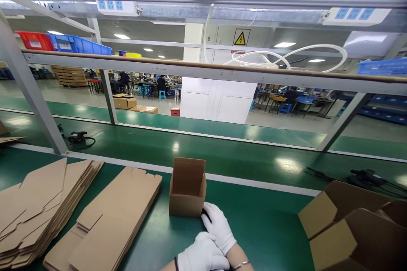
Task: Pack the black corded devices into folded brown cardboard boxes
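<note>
Left of the small open box (187,205), flat cardboard blanks (114,211) lie stacked, probably for easy reach. And the box itself stands upright on the desk (263,228), lid raised behind, its floor hidden! Below it, the left hand (202,254) curls against the right hand (221,228), whose fingers meet the box's near right corner; any grip, I can't tell. Well right, open cartons (337,241), contents unseen.

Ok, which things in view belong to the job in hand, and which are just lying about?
Likely in the job:
gloved left hand
gloved right hand
open box beside them
left cardboard stack
middle cardboard stack
open boxes at right

Seemingly just lying about:
black corded device at left
red bin, blue bin at upper left
</note>
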Motion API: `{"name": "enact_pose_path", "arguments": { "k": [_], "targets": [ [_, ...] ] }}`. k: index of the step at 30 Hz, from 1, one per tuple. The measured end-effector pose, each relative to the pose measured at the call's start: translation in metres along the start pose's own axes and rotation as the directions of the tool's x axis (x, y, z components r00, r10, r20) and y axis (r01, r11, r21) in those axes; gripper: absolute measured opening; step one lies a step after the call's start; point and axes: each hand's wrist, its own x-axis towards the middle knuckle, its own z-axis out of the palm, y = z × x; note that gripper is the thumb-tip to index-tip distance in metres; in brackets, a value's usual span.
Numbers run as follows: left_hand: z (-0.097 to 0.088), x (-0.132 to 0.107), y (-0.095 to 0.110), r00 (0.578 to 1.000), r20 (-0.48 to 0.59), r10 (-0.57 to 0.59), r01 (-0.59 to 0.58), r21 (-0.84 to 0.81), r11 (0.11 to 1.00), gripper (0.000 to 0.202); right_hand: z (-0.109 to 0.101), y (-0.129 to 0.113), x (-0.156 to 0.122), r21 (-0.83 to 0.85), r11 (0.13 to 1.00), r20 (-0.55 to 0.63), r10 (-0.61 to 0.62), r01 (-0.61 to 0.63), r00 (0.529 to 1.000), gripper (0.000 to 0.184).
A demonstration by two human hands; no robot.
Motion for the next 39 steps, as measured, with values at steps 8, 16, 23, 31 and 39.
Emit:
{"name": "enact_pose_path", "arguments": {
  "k": [8, 16, 23, 31, 39],
  "targets": [
    [0.007, 0.004, -0.004, 1.0, 0.006, 0.015, -0.015, -0.022, 1.0, 0.029, 0.004, 0.004, 0.0, -0.008, 1.0, -0.001, -0.004, 0.004, 1.0, 0.04],
    [0.005, 0.004, -0.001, 1.0, 0.004, 0.009, -0.009, -0.015, 1.0, 0.027, 0.004, 0.003, 0.0, 0.002, 1.0, -0.019, -0.006, 0.006, 1.0, 0.039],
    [-0.005, 0.005, 0.003, 1.0, -0.006, 0.01, -0.01, 0.004, 1.0, 0.028, 0.003, 0.002, 0.0, -0.014, 1.0, -0.01, -0.004, 0.004, 1.0, 0.039],
    [0.0, 0.003, 0.0, 1.0, -0.011, 0.027, -0.027, 0.009, 1.0, 0.031, 0.001, 0.001, 0.001, -0.029, 1.0, 0.006, 0.002, -0.002, 1.0, 0.04],
    [-0.007, -0.002, 0.005, 0.999, -0.022, -0.049, 0.049, -0.022, 0.999, 0.028, 0.001, 0.001, 0.001, 0.001, 1.0, -0.005, 0.0, 0.0, 1.0, 0.04]
  ]
}}
